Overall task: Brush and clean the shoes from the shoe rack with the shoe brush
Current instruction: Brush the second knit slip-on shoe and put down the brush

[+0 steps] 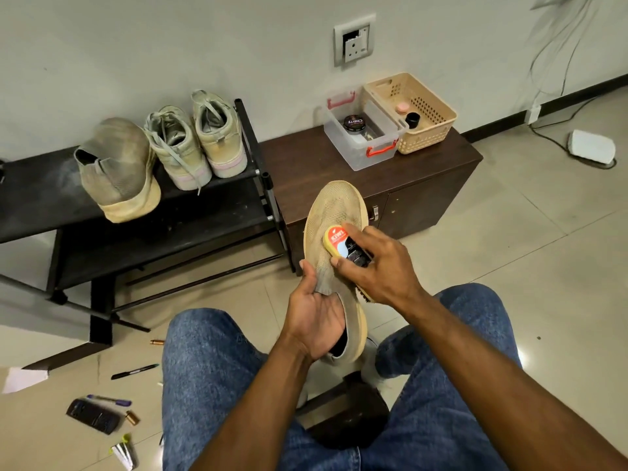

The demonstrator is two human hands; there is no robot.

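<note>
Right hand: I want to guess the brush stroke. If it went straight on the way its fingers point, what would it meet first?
The right hand, holding the brush, points up-left across the shoe. It would probably cross the shoe's mesh top first, then its left edge.

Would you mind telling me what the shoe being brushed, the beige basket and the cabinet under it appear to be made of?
Shoe: looks like knit mesh fabric, matte and soiled, judging by the fine perforated weave; its pale sole rim is probably rubber or foam.
Beige basket: seemingly moulded plastic, with regular punched holes and a smooth rim.
Cabinet: dark wood-look board, likely laminate, with faint grain and a slight sheen.
</note>
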